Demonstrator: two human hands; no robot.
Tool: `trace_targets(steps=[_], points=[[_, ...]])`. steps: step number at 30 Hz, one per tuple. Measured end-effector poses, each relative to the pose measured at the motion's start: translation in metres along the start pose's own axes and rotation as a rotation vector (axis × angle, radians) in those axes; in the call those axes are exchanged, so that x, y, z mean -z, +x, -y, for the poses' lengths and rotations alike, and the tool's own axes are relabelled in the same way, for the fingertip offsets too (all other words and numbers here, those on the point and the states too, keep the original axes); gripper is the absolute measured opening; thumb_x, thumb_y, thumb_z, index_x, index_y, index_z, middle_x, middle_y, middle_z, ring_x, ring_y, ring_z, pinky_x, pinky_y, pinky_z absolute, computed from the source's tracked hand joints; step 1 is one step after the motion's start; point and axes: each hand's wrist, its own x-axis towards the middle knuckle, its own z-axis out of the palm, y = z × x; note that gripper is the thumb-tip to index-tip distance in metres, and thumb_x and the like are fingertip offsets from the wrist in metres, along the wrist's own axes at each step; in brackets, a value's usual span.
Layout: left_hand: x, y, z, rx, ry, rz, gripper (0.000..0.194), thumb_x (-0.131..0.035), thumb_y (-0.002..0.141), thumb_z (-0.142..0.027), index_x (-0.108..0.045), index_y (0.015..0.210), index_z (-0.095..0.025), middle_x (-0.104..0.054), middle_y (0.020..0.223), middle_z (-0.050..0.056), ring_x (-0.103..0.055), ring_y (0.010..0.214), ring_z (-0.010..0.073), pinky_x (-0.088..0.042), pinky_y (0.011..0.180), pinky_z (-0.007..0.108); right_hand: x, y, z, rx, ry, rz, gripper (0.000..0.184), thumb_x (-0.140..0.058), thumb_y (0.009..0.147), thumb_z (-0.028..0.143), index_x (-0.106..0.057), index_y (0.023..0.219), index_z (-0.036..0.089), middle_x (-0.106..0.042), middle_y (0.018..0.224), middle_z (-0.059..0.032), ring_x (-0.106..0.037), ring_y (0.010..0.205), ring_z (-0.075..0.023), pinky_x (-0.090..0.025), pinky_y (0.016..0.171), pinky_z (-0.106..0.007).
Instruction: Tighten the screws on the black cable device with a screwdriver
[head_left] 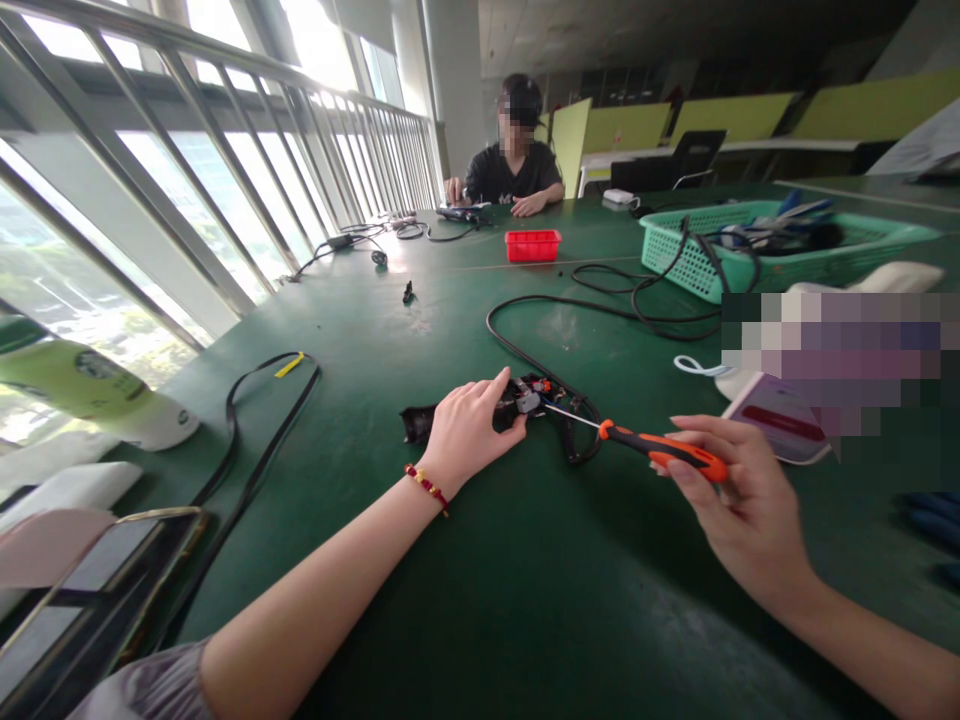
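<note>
My left hand [469, 425] is wrapped over a black tube-shaped electrical device [417, 422] and presses it to the green table. At the device's right end, a grey part and red and blue wires lie exposed; its middle is hidden under my fingers. My right hand [739, 490] grips an orange-and-black screwdriver [660, 447] by the handle. Its thin shaft points left, and the tip is at or very near the exposed end, though contact is too small to tell. A black cord [514, 345] runs from beside the device toward the back right.
At the back right stands a green basket [679, 262] of tools and cables. A red bin [532, 246] sits mid-table, with a small black piece [408, 292] to its left. A bottle [97, 385], a black strap [262, 470] and a phone [97, 590] lie left. Opposite sits another person [514, 165].
</note>
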Motion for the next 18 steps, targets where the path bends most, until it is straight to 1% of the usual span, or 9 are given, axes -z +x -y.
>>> trace_targets(steps=[3, 6, 10, 14, 16, 18], points=[[0.0000, 0.0004, 0.0002, -0.003, -0.008, 0.006, 0.054, -0.054, 0.080, -0.037, -0.052, 0.128, -0.013, -0.070, 0.104, 0.006, -0.065, 0.093, 0.0225, -0.049, 0.084, 0.032, 0.0006, -0.0001, -0.0002, 0.000, -0.005, 0.003, 0.028, -0.062, 0.082, 0.032, -0.056, 0.109, 0.026, -0.061, 0.091, -0.0017, -0.065, 0.075, -0.0147, -0.053, 0.064, -0.027], [-0.0005, 0.0008, 0.0005, -0.005, -0.005, 0.005, 0.052, -0.054, 0.080, -0.037, -0.054, 0.126, -0.012, -0.070, 0.105, 0.006, -0.065, 0.093, 0.0232, -0.049, 0.084, 0.033, 0.0007, 0.0004, -0.0001, 0.001, -0.018, 0.002, 0.028, -0.062, 0.082, 0.033, -0.056, 0.108, 0.026, -0.060, 0.089, -0.0012, -0.065, 0.074, -0.0143, -0.053, 0.064, -0.027], [-0.0015, 0.0012, 0.0010, 0.002, -0.005, 0.003, 0.048, -0.054, 0.081, -0.036, -0.056, 0.123, -0.015, -0.071, 0.103, 0.005, -0.066, 0.092, 0.0230, -0.049, 0.082, 0.032, -0.0009, 0.0011, 0.0005, 0.003, -0.020, -0.011, 0.028, -0.063, 0.081, 0.033, -0.056, 0.108, 0.026, -0.060, 0.091, -0.0018, -0.065, 0.077, -0.0150, -0.054, 0.066, -0.027], [-0.0022, 0.0011, 0.0010, 0.004, -0.005, -0.001, 0.046, -0.055, 0.081, -0.036, -0.056, 0.121, -0.016, -0.071, 0.101, 0.004, -0.065, 0.091, 0.0228, -0.049, 0.081, 0.033, -0.0032, 0.0009, 0.0009, 0.082, -0.001, -0.073, 0.033, -0.066, 0.078, 0.027, -0.055, 0.110, 0.026, -0.059, 0.097, -0.0034, -0.063, 0.086, -0.0161, -0.055, 0.074, -0.029], [-0.0023, 0.0011, 0.0008, 0.003, -0.002, -0.002, 0.045, -0.054, 0.081, -0.036, -0.057, 0.121, -0.015, -0.071, 0.101, 0.004, -0.065, 0.090, 0.0228, -0.049, 0.081, 0.033, -0.0033, 0.0005, 0.0006, 0.116, 0.021, -0.082, 0.037, -0.066, 0.077, 0.023, -0.053, 0.112, 0.026, -0.059, 0.099, -0.0037, -0.063, 0.088, -0.0156, -0.055, 0.078, -0.029], [-0.0022, 0.0012, 0.0006, 0.002, 0.002, -0.002, 0.045, -0.054, 0.081, -0.036, -0.057, 0.120, -0.015, -0.071, 0.100, 0.005, -0.065, 0.089, 0.0229, -0.049, 0.080, 0.033, -0.0021, 0.0001, 0.0003, 0.120, 0.009, -0.073, 0.038, -0.067, 0.077, 0.023, -0.053, 0.113, 0.026, -0.060, 0.099, -0.0033, -0.064, 0.088, -0.0151, -0.055, 0.078, -0.028]])
